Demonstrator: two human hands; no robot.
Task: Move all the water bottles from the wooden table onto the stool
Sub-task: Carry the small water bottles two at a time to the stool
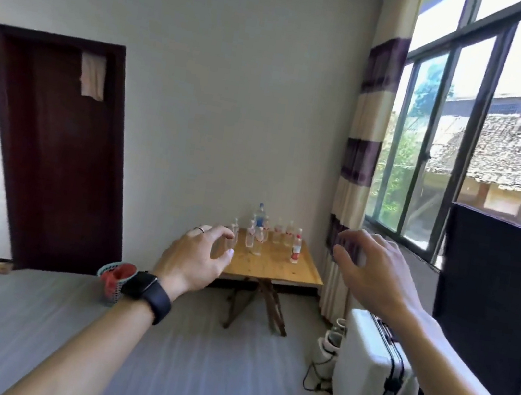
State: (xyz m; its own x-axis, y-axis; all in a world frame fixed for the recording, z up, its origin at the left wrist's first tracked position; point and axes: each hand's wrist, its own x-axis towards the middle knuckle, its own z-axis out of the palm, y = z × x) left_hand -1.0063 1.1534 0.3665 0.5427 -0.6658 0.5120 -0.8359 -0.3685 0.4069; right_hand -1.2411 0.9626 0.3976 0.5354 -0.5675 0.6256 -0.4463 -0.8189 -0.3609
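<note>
Ahead, water bottles (259, 235) upright on wooden table (275, 269).

The left hand (195, 255) hides the left corner of the wooden table (275, 269). The water bottles (260, 231) there are too small and clustered to count.

Both arms reach forward; left hand (196, 257) and right hand (368, 271) hover, fingers loosely curled, holding nothing.
</note>
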